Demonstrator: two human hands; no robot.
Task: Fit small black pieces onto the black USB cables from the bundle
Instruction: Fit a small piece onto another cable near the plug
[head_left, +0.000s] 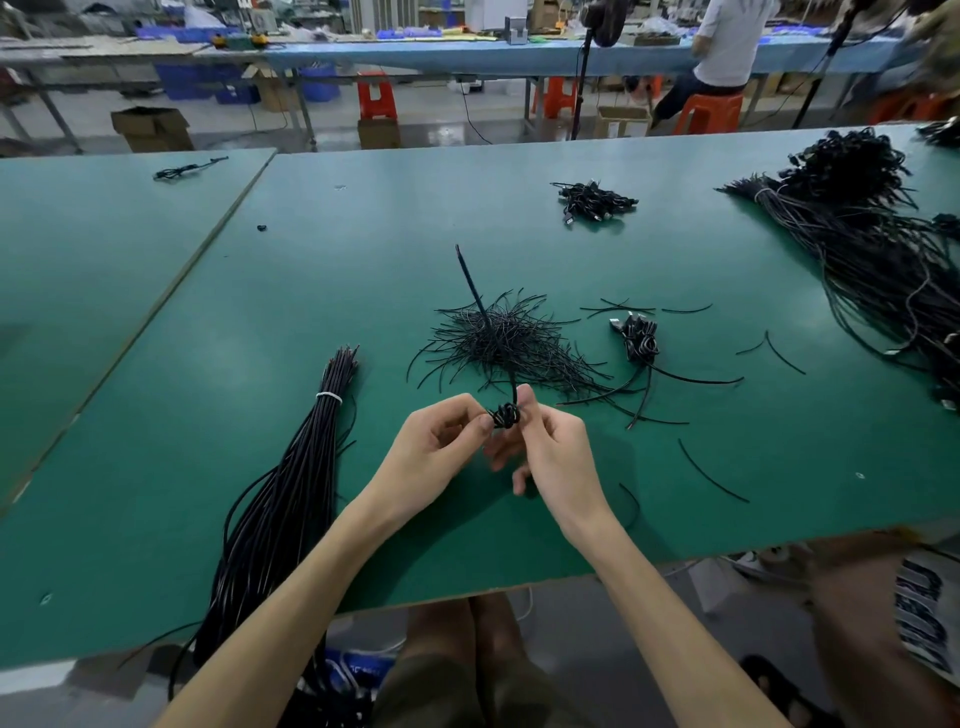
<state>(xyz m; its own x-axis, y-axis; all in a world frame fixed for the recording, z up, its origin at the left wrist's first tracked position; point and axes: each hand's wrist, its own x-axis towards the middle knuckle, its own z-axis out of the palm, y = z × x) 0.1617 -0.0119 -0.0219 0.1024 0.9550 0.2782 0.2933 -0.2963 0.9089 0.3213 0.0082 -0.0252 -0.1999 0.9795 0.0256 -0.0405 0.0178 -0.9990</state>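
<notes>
Now pinching a small coiled black cable (505, 415) between left hand (441, 449) and right hand (553, 449) (one strand poking upward), above green table (363, 234), near loose-strand pile (506, 345) and banded bundle (306, 467).

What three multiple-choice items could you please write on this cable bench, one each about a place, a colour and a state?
1. Where does the long cable bundle lie on the green table?
A. On the person's left side
B. On the person's right side
C. At the far edge

2. What colour is the band round that bundle?
A. Red
B. White
C. Blue

3. What are the left hand and right hand doing?
A. Lying flat on the table
B. Pinching a small coiled cable between them
C. Lifting the bundle

Answers:
1 A: the bundle runs down the table's left part and over the near edge.
2 B: a white band wraps it near its far end.
3 B: fingertips of both hands meet on the coil.
</notes>
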